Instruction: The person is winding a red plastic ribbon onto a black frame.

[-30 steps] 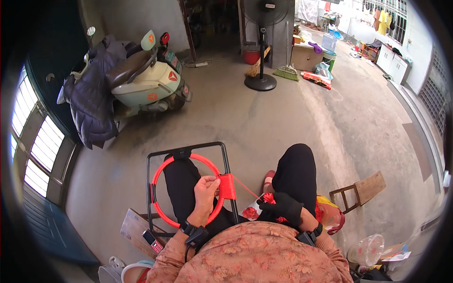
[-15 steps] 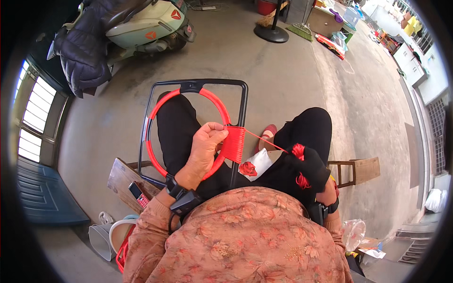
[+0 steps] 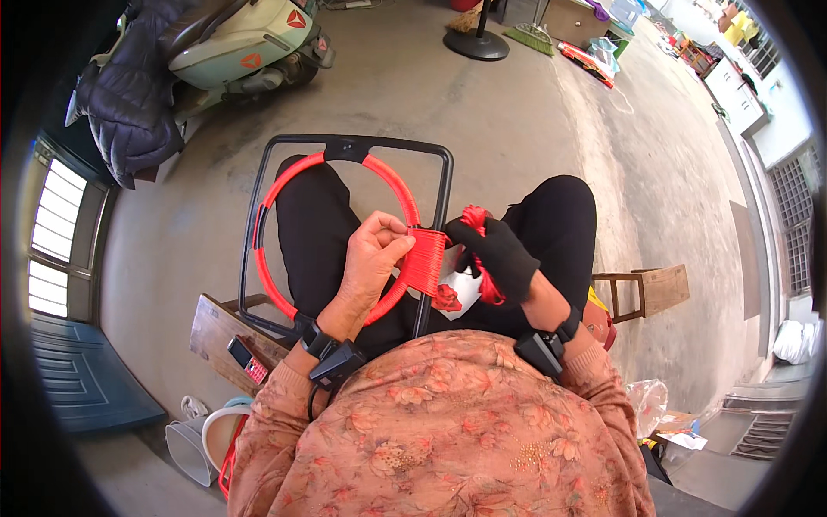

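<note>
A black rectangular metal frame with a red-covered ring inside it rests over my left thigh. Red cord is wound in tight, side-by-side turns around the ring's right side and the frame's right bar. My bare left hand pinches the left edge of this winding between thumb and fingers. Just right of the bar, my right hand, in a black glove, is closed around a bundle of red cord, with loops showing above and below the fingers. Its fingertips are partly hidden.
Between my legs lies something white with a red patch. A wooden bench shows on both sides of me, with a phone on its left end. Ahead are a scooter, a round black stand base and a broom.
My right hand has come left with the cord bundle, from above my right thigh to beside the winding. The stretched cord no longer shows. My left hand keeps its pinch.
</note>
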{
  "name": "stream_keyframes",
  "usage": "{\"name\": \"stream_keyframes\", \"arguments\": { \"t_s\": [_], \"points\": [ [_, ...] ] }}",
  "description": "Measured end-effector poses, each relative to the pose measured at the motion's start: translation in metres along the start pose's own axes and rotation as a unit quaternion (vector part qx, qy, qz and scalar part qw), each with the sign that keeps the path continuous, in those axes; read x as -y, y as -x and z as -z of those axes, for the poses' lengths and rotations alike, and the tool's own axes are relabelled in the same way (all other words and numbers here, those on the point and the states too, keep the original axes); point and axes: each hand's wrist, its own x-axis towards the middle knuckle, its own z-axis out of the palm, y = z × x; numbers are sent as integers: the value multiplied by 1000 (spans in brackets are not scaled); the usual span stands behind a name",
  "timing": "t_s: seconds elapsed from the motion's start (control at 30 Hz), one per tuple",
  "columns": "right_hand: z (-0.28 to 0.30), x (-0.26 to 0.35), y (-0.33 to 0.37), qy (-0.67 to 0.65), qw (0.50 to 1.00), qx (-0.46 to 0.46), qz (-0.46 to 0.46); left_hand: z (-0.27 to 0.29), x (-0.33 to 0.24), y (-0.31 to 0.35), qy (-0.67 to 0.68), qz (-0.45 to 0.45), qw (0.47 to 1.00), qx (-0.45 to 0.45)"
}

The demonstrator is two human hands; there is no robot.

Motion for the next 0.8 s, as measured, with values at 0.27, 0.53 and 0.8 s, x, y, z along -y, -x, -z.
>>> {"name": "stream_keyframes", "arguments": {
  "t_s": [0.27,0.53,0.8],
  "points": [
    [-9,-1,-3,2,1000,15,-19,-4,4,-3,-11,2,1000,20],
    [-8,-17,-8,-6,1000,-1,9,-7,9,-10,-157,-77,984,-17],
    [-4,-15,-6,-7,1000,-9,-10,-13,14,-19,-247,-151,957,-30]
  ]
}}
